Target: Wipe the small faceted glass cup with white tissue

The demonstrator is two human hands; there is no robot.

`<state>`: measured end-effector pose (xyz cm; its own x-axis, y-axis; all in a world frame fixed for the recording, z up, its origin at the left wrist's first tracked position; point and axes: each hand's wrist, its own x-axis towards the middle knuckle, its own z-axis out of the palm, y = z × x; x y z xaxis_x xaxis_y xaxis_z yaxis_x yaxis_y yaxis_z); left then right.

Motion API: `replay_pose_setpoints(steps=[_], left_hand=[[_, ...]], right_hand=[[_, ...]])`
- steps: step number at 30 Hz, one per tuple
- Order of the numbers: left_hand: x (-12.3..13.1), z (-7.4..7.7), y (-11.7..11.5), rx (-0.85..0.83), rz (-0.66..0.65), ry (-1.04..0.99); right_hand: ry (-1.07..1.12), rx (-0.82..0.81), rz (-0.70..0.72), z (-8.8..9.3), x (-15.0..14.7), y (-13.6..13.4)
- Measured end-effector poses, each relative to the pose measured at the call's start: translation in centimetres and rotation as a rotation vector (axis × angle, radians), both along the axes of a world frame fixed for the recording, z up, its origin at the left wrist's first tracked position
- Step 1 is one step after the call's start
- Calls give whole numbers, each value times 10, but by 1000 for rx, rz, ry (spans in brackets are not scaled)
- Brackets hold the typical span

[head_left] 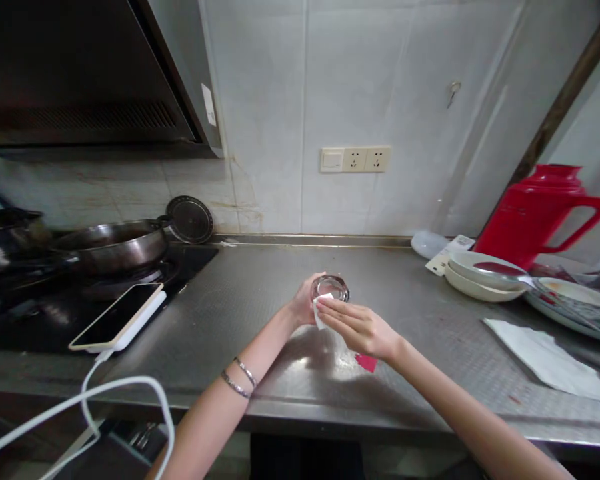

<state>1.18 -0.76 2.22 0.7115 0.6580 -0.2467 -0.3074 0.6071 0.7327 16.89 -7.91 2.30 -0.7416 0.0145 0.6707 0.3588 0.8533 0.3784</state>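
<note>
My left hand [304, 303] is closed around the side of a small clear glass [336, 285], tilted so that its round end faces up toward me. In my right hand [365, 328] a white tissue [318, 319] is pressed under the fingertips against the near side of the glass. Both hands are just above the steel counter [240, 300]. Below my right wrist lies a small red scrap [366, 362], partly hidden by the hand.
On the left, a phone [117, 317] on a white power bank with a cable lies by the stove, where a steel pan [113, 247] stands. To the right are stacked bowls [480, 287], a plate [580, 303], a red thermos jug [530, 213] and a folded paper towel [550, 357].
</note>
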Motion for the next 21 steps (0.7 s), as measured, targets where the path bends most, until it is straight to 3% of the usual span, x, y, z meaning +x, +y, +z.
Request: replay_pose_setpoints(steps=[5,10,15,19,21], left_hand=[[-13,2,7,-26,-354,14],[-21,1,16,106,-514,118],[-17,0,14,154,-471,223],[-11,-2,6,118,-435,310],[-8,-4,3,116,-323,271]], right_hand=[[-65,2,-18,0,17,-6],[-69,-2,-84,0,38,-3],[-25,28,-160,19,43,6],[-101,10,-95,30,24,19],[-96,-2,-62,29,16,25]])
